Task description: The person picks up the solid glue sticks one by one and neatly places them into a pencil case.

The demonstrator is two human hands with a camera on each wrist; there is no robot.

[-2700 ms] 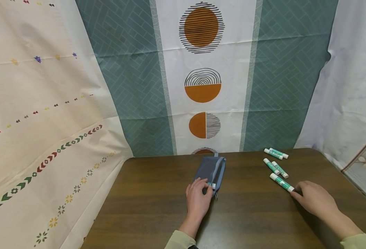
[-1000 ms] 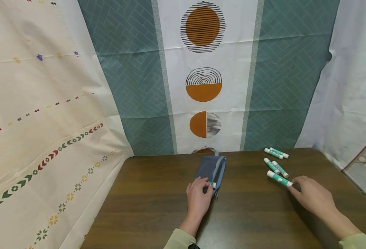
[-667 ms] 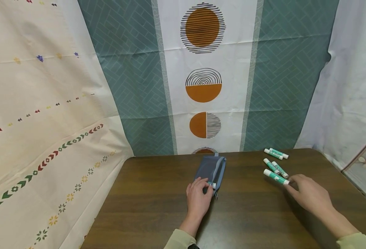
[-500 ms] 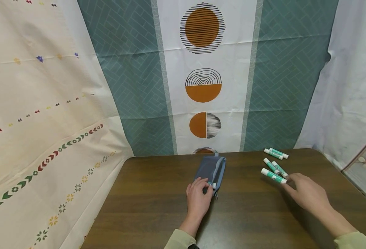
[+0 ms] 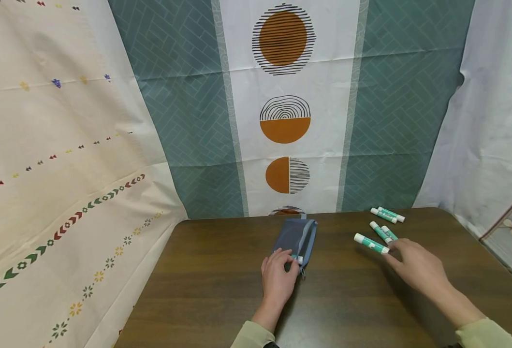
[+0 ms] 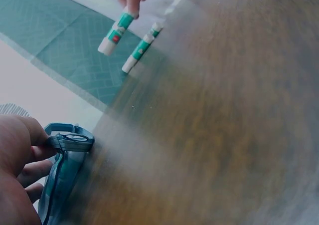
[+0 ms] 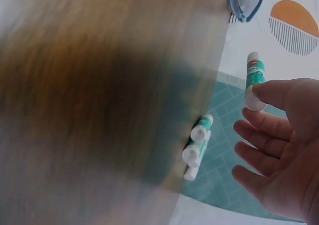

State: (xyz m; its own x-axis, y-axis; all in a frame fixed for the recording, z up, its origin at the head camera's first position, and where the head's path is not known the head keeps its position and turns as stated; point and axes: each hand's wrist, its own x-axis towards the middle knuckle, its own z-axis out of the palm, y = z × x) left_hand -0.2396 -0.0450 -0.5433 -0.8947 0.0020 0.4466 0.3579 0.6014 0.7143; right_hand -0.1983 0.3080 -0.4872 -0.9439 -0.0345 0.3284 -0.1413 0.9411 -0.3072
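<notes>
My right hand (image 5: 417,265) pinches a green-and-white glue stick (image 5: 371,243) by one end, between thumb and index finger. In the right wrist view the glue stick (image 7: 255,74) points away from the palm and the other fingers are spread loosely. My left hand (image 5: 277,280) grips the near end of a blue-grey zip pouch (image 5: 288,234), whose zip is open along the right side. The white end of another glue stick (image 5: 299,259) shows inside the pouch opening. The left wrist view has the fingers at the zipper end of the pouch (image 6: 75,157).
Two glue sticks (image 5: 380,232) lie on the brown wooden table (image 5: 212,275), just behind my right hand. Another pair of glue sticks (image 5: 384,215) lies near the table's back edge. Patterned cloths (image 5: 195,121) hang behind and at both sides.
My right hand has picked the glue stick up off the table and carried it left, towards the pouch. The left hand and the pouch have stayed in place.
</notes>
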